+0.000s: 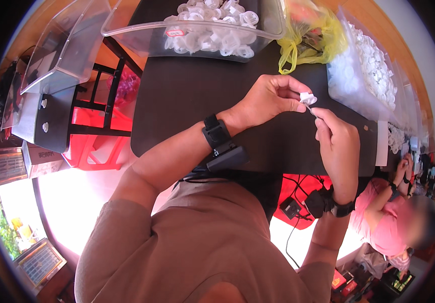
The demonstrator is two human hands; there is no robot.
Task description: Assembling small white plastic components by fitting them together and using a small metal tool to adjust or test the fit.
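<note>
Over the dark table, my left hand [273,101] pinches a small white plastic part [307,98] between thumb and fingers. My right hand [336,132] is closed round a thin, metallic-looking tool [310,110], whose tip meets the underside of the part. Most of the tool is hidden in the fingers, so its exact kind does not show. A clear plastic bin [141,43] with a heap of similar white parts [212,28] stands beyond my hands. Farther right, another translucent bin [351,88] is heaped with small white pieces [376,63].
Between the bins lies a yellow plastic bag [298,40]. The dark tabletop [192,96] runs under my hands. To the left are an empty-looking clear bin [61,50] and a red stool [99,146]. At the right, a person in pink [381,217] works nearby. Cables [298,197] hang below the table edge.
</note>
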